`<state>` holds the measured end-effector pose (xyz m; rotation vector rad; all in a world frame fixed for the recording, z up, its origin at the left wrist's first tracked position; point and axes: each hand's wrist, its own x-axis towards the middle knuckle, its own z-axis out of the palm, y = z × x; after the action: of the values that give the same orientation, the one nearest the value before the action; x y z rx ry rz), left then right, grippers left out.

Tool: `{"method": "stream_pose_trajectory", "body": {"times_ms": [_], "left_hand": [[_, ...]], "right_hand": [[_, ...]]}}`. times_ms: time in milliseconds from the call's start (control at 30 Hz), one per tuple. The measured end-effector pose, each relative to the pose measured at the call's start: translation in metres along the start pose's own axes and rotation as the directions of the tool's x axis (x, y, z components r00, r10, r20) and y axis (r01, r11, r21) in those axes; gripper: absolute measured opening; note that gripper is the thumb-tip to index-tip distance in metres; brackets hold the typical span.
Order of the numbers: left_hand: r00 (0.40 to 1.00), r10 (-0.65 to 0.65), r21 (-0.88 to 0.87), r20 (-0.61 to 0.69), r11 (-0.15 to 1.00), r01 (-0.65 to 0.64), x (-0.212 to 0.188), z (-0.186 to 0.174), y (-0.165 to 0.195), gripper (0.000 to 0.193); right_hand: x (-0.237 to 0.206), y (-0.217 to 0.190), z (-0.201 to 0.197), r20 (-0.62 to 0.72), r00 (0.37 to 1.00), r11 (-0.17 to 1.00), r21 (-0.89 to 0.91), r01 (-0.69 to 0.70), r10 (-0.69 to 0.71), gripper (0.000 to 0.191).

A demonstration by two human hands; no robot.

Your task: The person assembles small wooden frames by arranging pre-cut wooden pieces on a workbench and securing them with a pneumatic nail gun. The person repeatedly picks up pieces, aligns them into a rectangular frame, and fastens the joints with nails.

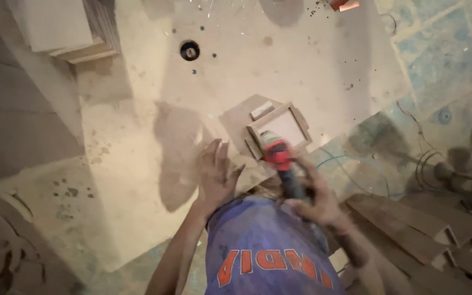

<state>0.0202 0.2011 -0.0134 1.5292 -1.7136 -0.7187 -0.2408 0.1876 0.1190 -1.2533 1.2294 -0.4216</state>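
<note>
Gripping a red and black power tool point(279, 158), the right hand point(315, 199) is wrapped around its dark handle, fingers closed on it. The tool's red head rests at the near edge of a small wooden frame point(279, 128), a rectangular frame with a pale panel inside it. This frame lies on a flat brown board point(236, 117), and a short pale wood block point(261, 110) sits on the same board just beside the frame's far left corner. Board and frame lie on the dusty pale tabletop point(137, 164), close to its near right edge.

The left hand point(217, 172) is spread flat, fingers apart, palm down over the tabletop just left of the tool and the frame; whether it presses on the surface cannot be told. It holds nothing.

A round black hole with a metal part in it point(190, 51) shows farther back on the tabletop. A stack of pale boards point(66, 27) stands at the far left corner. Grooved wooden mouldings point(411, 226) lie on the floor to the right, near a thin blue cable point(350, 164).
</note>
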Motion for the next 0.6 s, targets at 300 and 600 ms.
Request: {"method": "stream_pose_trajectory", "body": {"times_ms": [300, 600], "left_hand": [[0.944, 0.019, 0.352, 0.329, 0.925, -0.141, 0.043, 0.126, 0.076, 0.073], [0.920, -0.238, 0.568, 0.312, 0.823, 0.020, 0.072, 0.179, 0.117, 0.067]], "right_hand": [[0.027, 0.049, -0.180, -0.379, 0.923, 0.851, -0.506, -0.144, -0.069, 0.062], [0.057, 0.173, -0.269, 0.152, 0.914, 0.835, 0.374, -0.404, 0.375, 0.026]]}}
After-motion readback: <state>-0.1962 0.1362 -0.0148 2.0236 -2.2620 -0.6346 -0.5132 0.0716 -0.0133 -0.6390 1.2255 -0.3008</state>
